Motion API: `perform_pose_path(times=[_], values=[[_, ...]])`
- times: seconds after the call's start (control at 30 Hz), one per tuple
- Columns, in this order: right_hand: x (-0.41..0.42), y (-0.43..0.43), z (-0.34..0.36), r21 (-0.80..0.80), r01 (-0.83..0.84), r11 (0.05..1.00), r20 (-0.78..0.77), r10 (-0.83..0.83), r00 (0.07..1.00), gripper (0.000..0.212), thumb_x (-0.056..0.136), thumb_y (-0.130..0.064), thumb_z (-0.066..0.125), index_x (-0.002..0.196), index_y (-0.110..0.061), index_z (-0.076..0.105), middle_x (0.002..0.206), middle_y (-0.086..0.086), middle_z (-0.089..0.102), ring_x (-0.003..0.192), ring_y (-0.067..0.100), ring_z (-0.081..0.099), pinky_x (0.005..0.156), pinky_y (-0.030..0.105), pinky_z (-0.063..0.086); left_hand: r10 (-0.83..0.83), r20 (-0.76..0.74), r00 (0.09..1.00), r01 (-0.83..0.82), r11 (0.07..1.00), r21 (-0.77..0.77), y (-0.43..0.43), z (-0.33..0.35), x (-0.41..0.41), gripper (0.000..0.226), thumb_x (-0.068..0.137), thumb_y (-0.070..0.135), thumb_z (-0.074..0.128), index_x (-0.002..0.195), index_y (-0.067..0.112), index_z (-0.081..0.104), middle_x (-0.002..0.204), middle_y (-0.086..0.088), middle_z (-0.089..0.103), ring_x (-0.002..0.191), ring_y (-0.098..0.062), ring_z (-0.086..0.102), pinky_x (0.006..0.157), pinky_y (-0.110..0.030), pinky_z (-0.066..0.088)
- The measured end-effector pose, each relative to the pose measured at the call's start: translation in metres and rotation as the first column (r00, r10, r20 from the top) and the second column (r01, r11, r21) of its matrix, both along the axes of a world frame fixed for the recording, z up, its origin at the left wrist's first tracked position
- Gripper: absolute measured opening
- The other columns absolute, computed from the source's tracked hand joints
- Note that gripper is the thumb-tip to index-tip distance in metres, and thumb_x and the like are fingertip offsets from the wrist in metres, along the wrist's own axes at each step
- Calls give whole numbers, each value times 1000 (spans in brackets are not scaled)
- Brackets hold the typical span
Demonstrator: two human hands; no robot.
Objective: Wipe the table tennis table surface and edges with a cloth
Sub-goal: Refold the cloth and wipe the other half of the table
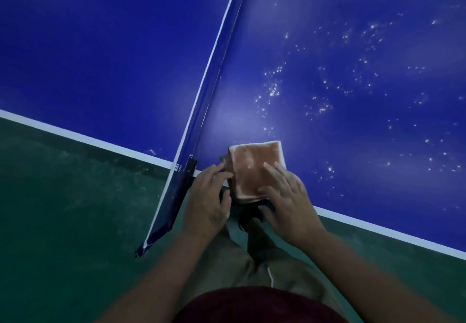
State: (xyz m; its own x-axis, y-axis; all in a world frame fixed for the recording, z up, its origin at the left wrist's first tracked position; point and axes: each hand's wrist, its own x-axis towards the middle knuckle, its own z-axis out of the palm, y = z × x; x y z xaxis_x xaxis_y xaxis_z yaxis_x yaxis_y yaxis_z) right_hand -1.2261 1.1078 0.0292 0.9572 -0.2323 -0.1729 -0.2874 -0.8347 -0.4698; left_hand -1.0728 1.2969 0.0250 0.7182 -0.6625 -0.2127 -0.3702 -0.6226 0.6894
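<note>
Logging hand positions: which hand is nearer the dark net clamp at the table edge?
Left. The left hand is just beside the dark net clamp; the right hand lies farther off, flat on the folded brown cloth.

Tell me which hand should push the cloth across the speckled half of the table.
Right. The right hand lies flat on the cloth, nearest the white specks; the left hand only touches the cloth's left edge by the net.
</note>
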Motion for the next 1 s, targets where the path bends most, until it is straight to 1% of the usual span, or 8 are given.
perform_pose_path(times=[0.1,0.23,0.43,0.53,0.6,0.77,0.9,1.0], values=[[16,3,-19,-86,-71,994,55,76,996,45,102,-36,65,144,-22,60,179,2,21,167,27,13,134,52,13,115,0,993,-115,993,-32,6,-15,1,52,100,22,65,150,11,57,158,-7,55,148,-28,50,123,-49,43],[39,2,-53,-212,-113,971,-31,109,994,67,112,-44,48,170,-16,30,181,2,11,168,27,5,132,62,18,144,-23,989,-145,987,-73,16,-35,10,65,103,26,65,162,18,39,167,-4,45,154,-23,45,124,-47,43],[79,14,-82,-269,-272,924,28,290,957,68,114,-47,39,172,-16,20,181,6,10,167,32,7,132,64,15,219,-99,971,-231,965,-127,32,-42,13,75,107,32,61,172,28,22,178,3,29,165,-12,28,132,-29,28],[114,17,-89,-276,-309,910,51,335,941,71,112,-49,44,172,-21,21,181,5,11,167,31,6,131,65,13,185,-63,981,-193,969,-155,37,-43,11,79,108,31,61,174,26,18,181,0,23,167,-17,25,133,-31,26],[138,2,-90,-277,-261,925,61,288,956,70,110,-49,46,171,-23,25,180,4,14,167,30,7,131,65,11,184,-41,982,-188,970,-153,36,-43,9,78,108,29,60,173,16,19,182,-2,20,167,-20,24,133,-37,28],[174,-69,-85,-381,36,924,45,-21,999,70,110,-51,44,170,-19,28,180,8,15,167,31,10,131,64,12,195,-11,981,-194,965,-176,29,-39,0,72,109,33,56,169,6,29,181,-7,23,167,-24,25,133,-43,31],[174,-74,-82,-417,-21,909,3,24,1000,77,110,-52,39,171,-8,22,180,10,10,168,31,4,131,64,11,182,-43,982,-187,955,-232,27,-36,-3,70,109,28,58,170,12,29,180,-2,24,166,-26,27,131,-49,35],[160,-30,-83,-321,-49,946,32,62,998,75,110,-51,41,170,-9,24,180,9,13,167,31,5,130,67,11,189,-47,981,-195,949,-249,27,-36,-1,68,108,26,59,168,8,33,179,-5,28,166,-27,29,131,-47,34]])
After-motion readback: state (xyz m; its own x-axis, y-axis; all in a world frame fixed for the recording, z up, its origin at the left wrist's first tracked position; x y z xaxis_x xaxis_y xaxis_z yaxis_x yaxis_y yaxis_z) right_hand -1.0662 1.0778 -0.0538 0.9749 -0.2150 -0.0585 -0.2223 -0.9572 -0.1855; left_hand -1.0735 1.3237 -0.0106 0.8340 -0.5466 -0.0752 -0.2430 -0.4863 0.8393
